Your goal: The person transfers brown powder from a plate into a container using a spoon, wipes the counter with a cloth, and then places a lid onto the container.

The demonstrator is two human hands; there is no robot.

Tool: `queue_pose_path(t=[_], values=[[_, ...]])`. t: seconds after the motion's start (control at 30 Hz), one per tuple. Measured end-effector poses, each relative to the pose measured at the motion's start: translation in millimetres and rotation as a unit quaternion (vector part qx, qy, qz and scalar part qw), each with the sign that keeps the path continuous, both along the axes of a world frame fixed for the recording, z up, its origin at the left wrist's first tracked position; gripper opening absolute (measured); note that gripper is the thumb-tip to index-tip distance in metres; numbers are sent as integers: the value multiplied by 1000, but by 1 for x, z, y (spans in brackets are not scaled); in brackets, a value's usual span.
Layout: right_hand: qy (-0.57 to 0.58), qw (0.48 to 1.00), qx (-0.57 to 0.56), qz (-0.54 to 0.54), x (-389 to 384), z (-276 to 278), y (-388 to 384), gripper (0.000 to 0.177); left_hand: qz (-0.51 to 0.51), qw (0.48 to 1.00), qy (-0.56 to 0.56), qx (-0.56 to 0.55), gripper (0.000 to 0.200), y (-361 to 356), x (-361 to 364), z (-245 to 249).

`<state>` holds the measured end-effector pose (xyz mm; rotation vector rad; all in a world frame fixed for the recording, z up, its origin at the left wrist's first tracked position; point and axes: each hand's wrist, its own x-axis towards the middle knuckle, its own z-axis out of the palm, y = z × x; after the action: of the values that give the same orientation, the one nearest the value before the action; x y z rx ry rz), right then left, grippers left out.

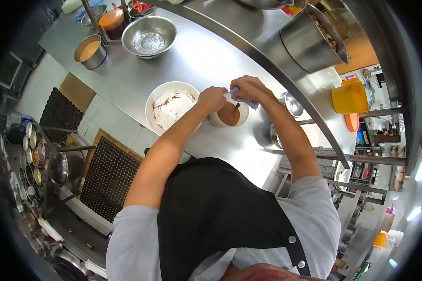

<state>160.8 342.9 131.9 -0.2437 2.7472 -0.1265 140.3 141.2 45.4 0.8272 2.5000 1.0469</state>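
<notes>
Over the rim of a white tub (pixel 243 122) of brown contents, my two hands meet. My left hand (pixel 213 99) is closed, with a small white piece showing at its fingertips; what it grips is mostly hidden. A blue-grey cloth (pixel 246 99) is bunched in my closed right hand (pixel 252 88), close to the left fingers. Out of the brown contents sticks a dark handle (pixel 237 107), perhaps a spoon's. To the left, under my left forearm, a wide white bowl (pixel 171 108) has brown smears on its inside.
On the steel table (pixel 197 61) stand a steel bowl (pixel 149 37), a pot of orange-brown liquid (pixel 90 52) and an orange-lidded container (pixel 112 23). A steel shelf edge (pixel 267 58) crosses above, bearing a large pot (pixel 309 42). Small steel bowls (pixel 291 104) sit right of my right forearm.
</notes>
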Motion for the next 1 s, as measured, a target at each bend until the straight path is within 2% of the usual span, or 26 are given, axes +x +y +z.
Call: queue_pose_path(t=[0.07,0.17,0.23,0.3,0.33,0.37,0.43,0.47,0.5,0.57,0.63,0.7,0.77,0.8,0.83,0.87,0.9,0.93,0.97,1.0], values=[[2,999,28,-47,2,3,-7,33,-47,999,-14,-17,41,8,-11,-6],[-11,995,46,-89,7,3,-12,31,-47,999,11,1,37,10,-11,-15],[8,994,54,-94,14,0,-12,33,-41,999,-8,10,40,7,-7,-17],[26,983,34,-180,26,-17,-1,42,-40,999,-30,17,44,7,6,-15],[25,971,30,-236,38,-24,6,46,-1,999,-33,39,46,8,16,-15],[22,970,32,-241,51,-33,9,46,44,997,-34,58,49,8,23,-14],[105,940,34,-321,78,-44,8,44,65,994,-40,73,50,10,30,-18],[99,930,-10,-353,90,-42,6,45,91,991,-43,87,51,10,34,-19],[99,929,-7,-357,100,-44,3,45,86,991,-45,89,51,8,36,-17],[105,894,-17,-436,118,-46,-9,46,95,983,-111,111,54,5,39,-13],[92,879,-4,-468,133,-42,-29,49,85,983,-117,112,57,5,43,-17],[144,850,-19,-507,149,-53,-41,51,70,983,-124,112,59,0,49,-8],[144,830,-32,-538,161,-63,-58,56,83,964,-228,112,66,-6,53,4],[171,803,-94,-563,166,-72,-66,55,71,965,-227,110,66,-8,53,7],[198,772,-156,-583,169,-81,-73,54,77,939,-310,130,68,-10,53,10],[176,706,-241,-643,173,-99,-76,51,77,923,-351,138,70,-7,55,1],[179,700,-241,-647,177,-98,-85,51,78,906,-391,144,72,-4,57,-8],[157,620,-392,-662,181,-96,-98,47,89,908,-356,201,74,12,61,-44],[133,519,-532,-655,185,-93,-111,43,88,910,-336,226,76,9,60,-45],[119,520,-530,-659,197,-87,-111,37,88,911,-317,249,78,-2,57,-25]])
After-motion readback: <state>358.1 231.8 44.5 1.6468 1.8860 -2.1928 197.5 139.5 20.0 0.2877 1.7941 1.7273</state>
